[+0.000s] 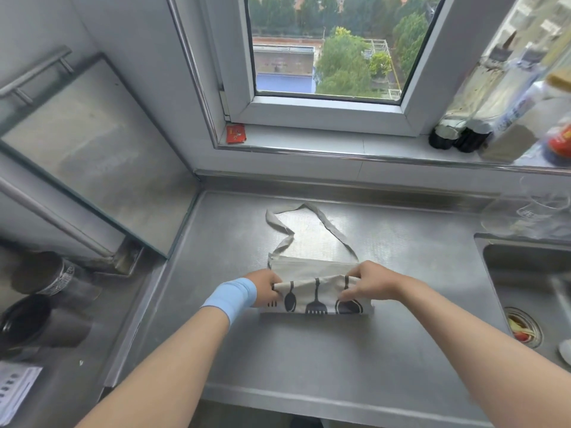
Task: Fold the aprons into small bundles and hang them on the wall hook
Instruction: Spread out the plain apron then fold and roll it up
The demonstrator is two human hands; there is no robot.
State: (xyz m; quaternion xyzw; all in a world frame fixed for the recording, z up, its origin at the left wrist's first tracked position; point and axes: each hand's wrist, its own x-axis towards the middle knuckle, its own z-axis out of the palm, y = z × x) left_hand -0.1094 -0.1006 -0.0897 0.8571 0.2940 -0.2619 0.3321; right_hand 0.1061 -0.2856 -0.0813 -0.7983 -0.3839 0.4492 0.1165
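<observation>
Beige cloth apron [315,301] with black spoon-and-spatula print: lies on the grey stainless-steel surface [309,359], centre of the frame, slightly low. It is folded into a narrow band running left to right. The near layer shows the print; a plain beige layer shows beyond it. The thin beige neck strap [327,225] lies in a loose, twisted loop on the surface above the band in the frame, toward the window, both ends joined to the apron's far edge.

Left hand [264,288], pale blue wristband [231,296] on the wrist: grip clamped on the left end of the band, fingers curled round the top fold.
Right hand [369,284]: grip clamped on the right end, thumb and fingers pinching the fold edge, which stands a little off the layer beneath.
Both forearms enter from the bottom corners.

Surroundings:
- Steel sink [525,273] at the right edge; its round drain strainer [523,327] holds yellow and red scraps.
- Clear glass jug [525,208] above the sink in the frame, blurred.
- White-framed window [324,108], top centre; trees and buildings outside.
- Sill: small red packet [236,134] at its left end, dark bottles [457,135] toward its right end; containers beside them too blurred to identify.
- Two dark cylindrical metal containers [27,322], lower left.
- Grey panel with a metal bar handle [34,72], upper left.
</observation>
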